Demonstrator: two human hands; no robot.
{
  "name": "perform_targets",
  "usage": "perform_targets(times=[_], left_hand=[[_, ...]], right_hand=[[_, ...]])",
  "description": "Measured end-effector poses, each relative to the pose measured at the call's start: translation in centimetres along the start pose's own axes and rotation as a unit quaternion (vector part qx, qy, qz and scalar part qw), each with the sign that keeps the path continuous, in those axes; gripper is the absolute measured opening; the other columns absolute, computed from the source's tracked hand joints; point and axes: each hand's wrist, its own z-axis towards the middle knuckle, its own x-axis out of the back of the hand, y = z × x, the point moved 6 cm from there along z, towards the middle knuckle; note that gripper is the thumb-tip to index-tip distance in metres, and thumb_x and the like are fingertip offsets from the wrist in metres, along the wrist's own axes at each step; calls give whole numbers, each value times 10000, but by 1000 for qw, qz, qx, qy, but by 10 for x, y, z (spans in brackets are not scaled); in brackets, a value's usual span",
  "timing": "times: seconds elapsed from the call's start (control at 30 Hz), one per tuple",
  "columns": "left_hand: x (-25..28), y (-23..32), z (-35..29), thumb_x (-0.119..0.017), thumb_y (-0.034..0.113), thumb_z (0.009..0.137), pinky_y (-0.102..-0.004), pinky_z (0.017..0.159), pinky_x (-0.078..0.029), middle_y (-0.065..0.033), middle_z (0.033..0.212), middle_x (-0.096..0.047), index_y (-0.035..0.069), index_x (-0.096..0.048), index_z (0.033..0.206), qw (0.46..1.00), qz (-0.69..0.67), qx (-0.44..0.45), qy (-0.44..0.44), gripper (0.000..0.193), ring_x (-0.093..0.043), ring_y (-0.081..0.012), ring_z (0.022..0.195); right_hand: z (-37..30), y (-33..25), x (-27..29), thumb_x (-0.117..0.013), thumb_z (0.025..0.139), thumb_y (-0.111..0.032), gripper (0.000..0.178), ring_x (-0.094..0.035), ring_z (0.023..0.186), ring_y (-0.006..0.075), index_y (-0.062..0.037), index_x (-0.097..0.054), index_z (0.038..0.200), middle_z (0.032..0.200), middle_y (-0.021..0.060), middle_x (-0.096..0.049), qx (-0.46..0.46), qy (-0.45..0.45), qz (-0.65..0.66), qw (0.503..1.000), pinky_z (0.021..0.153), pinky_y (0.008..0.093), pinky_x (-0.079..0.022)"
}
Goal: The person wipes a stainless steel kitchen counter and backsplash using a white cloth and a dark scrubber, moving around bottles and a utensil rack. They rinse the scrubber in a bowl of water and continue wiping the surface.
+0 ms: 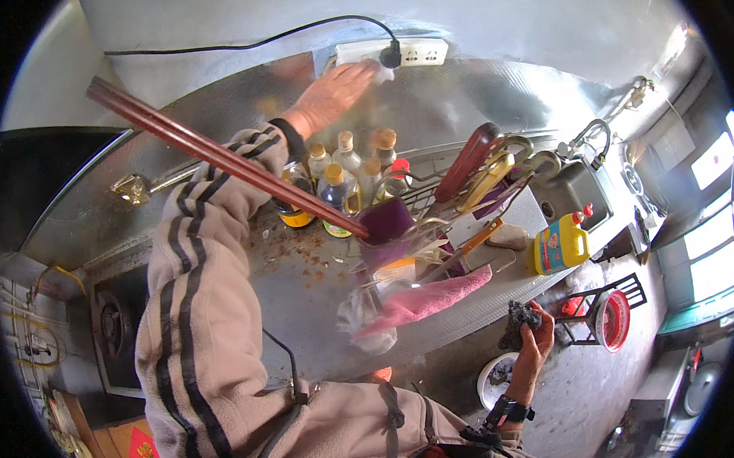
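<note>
My left hand [340, 93] reaches over the bottles to the wall, fingers stretched along a white socket strip [425, 53]. A small white wad of cloth or tissue [383, 72] shows at its fingertips, beside a black plug [390, 56]. At the lower right, my right hand [533, 340] holds up a crumpled, dark grey scrubbing cloth [518, 319], apart from the counter. Several bottles [346, 155] with cork, yellow and red tops stand below my left forearm. A wire rack [423, 202] holds a purple holder [385, 221] with dark red chopsticks [225, 157].
Crumbs litter the grey counter [294, 339]. A pink cloth [427, 302] hangs by the rack's near side. A yellow jug [561, 244] stands near the sink [592, 188]. On the floor are a white bucket [485, 387] and a red basin [624, 320] on a black stool.
</note>
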Motion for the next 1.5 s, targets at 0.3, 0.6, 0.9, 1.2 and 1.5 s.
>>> perform_targets(times=[0.3, 0.6, 0.9, 1.2, 1.5], left_hand=[[22, -23, -25, -568, 172, 881, -357, 1139, -296, -85, 1538, -317, 20, -444, 1398, 995, 47, 74, -40, 553, -294, -214, 1418], [14, -25, 16, -604, 267, 884, -366, 1108, -320, -119, 1487, -378, 7, -478, 1372, 991, 36, 131, 11, 567, -342, -236, 1374], [21, -29, -14, -590, 191, 885, -375, 1126, -337, -104, 1515, -351, 28, -426, 1418, 995, 11, 101, -15, 581, -347, -228, 1391], [43, 0, 42, -569, 119, 879, -372, 1145, -290, -126, 1475, -408, 5, -477, 1368, 994, -102, -25, 42, 510, -332, -247, 1399], [13, 26, 98, -554, 168, 828, -371, 1172, -230, -121, 1457, -444, -24, -554, 1306, 977, 188, -15, -96, 515, -305, -248, 1406]], right_hand=[[2, 6, -3, -586, 844, -20, 350, -532, 1151, 185, -15, -546, 1192, 1316, 141, -542, -4, 6, -4, 1000, 1013, 316, -399], [3, -1, -12, -586, 837, -3, 363, -535, 1151, 199, -14, -543, 1197, 1313, 148, -543, 14, -17, -22, 1000, 1025, 328, -396], [-9, 7, 16, -607, 835, -12, 373, -536, 1143, 177, -24, -550, 1203, 1313, 134, -548, -8, 25, 14, 1000, 1010, 315, -405], [-9, 5, 13, -613, 836, -31, 368, -540, 1130, 172, -21, -548, 1198, 1315, 133, -547, -1, 27, 10, 1000, 1004, 313, -409], [-11, 9, 9, -621, 834, -36, 370, -546, 1116, 177, -16, -549, 1197, 1302, 131, -555, -8, 28, 2, 1000, 999, 312, -410]])
